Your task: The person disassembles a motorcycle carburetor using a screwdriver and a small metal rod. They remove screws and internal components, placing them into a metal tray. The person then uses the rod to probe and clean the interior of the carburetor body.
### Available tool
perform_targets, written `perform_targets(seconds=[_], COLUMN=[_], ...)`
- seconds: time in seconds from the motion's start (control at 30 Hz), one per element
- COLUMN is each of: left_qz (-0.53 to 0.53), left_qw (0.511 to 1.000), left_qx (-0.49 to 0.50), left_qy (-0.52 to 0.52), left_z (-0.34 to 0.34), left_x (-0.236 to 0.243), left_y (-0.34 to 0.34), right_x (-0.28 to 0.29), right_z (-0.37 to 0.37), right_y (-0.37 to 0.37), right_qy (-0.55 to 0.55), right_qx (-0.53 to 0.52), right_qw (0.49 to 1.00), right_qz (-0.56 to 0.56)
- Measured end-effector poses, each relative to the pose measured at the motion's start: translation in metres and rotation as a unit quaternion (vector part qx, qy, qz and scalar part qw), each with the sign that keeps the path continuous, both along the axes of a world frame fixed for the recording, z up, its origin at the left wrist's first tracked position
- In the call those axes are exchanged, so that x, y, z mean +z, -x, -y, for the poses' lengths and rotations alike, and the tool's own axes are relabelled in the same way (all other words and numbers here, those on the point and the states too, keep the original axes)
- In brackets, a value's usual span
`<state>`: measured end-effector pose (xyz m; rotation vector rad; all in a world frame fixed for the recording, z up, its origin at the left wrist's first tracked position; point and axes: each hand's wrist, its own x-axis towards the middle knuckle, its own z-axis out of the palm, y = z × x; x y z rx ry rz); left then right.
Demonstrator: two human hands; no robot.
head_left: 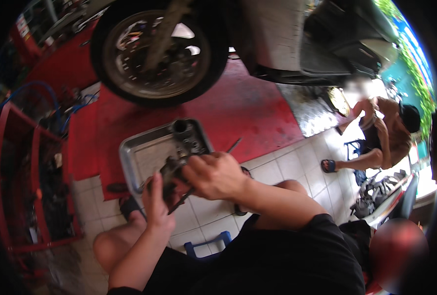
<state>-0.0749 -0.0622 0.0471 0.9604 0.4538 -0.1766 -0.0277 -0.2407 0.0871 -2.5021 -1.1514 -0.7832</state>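
Over the tray my left hand (155,200) grips a dark metal engine part (170,173) from below, its thumb up along the near side. The part is blurred and half hidden by my fingers, so its exact kind does not show. My right hand (213,176) is closed against the part's right side, fingers curled. A thin dark rod (234,145) sticks out beyond the right knuckles; whether I hold it is unclear. Below the hands, a rectangular metal tray (129,160) bears more metal parts, including a dark cylindrical piece (181,128) at its far edge.
A motor scooter's front wheel (154,88) stands beyond the tray on a red platform (253,118). At left is a red metal rack (41,187). A blue stool (208,242) is below me. Another person (393,128) sits at the right, near a parked motorcycle (390,201).
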Motion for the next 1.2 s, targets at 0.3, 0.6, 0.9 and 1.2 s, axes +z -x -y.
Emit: perform_targets(seconds=[0.3,0.6,0.9,1.2], left_qz=[0.154,0.325,0.252,0.281], left_qw=[0.976,0.936,0.955,0.955], left_qx=[-0.152,-0.126,-0.101,-0.093], left_qy=[0.032,-0.046,0.122,0.012], left_z=[-0.020,-0.012,-0.003,-0.022], left_x=[-0.009,-0.002,-0.006,0.001], left_y=[-0.006,-0.020,-0.020,-0.025], right_x=[-0.001,-0.017,-0.020,-0.026], right_z=[0.017,0.010,-0.025,-0.033], right_y=[-0.012,0.004,0.020,0.023], right_qy=[-0.154,-0.412,-0.498,-0.436], right_qx=[-0.042,-0.027,-0.054,-0.033], right_qw=[0.974,0.780,0.617,0.739], right_qz=[-0.164,-0.471,-0.606,-0.512])
